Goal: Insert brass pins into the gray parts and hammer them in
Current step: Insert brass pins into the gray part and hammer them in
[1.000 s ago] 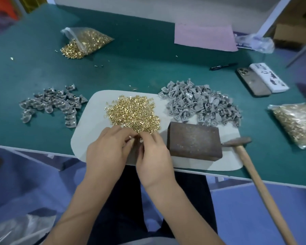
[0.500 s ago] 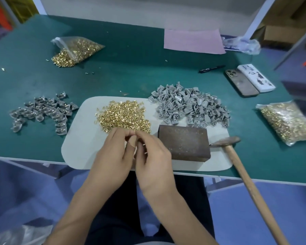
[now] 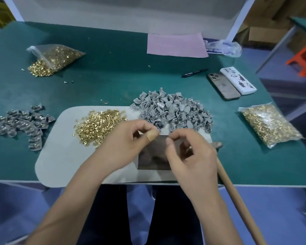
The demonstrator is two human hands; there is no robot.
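Note:
Both hands hover over the dark metal block (image 3: 154, 157) on the white mat (image 3: 60, 147). My left hand (image 3: 124, 144) pinches a small gray part between thumb and forefinger, mostly hidden by the fingers. My right hand (image 3: 189, 156) pinches its thumb and forefinger together just right of it, on a brass pin that is barely visible. Loose brass pins (image 3: 99, 126) are heaped on the mat to the left of the hands. A pile of bare gray parts (image 3: 173, 110) lies behind the block. The hammer (image 3: 237, 197) lies at the right, its head beside the block.
A row of darker gray parts (image 3: 19, 121) lies at the left on the green table. Bags of brass pins sit at the far left (image 3: 55, 57) and right (image 3: 270, 124). Two phones (image 3: 223, 85), a pen (image 3: 194, 73) and a pink sheet (image 3: 175, 44) lie farther back.
Both hands have moved right, from the near edge of the brass pin heap to above the metal block, and have drawn slightly apart.

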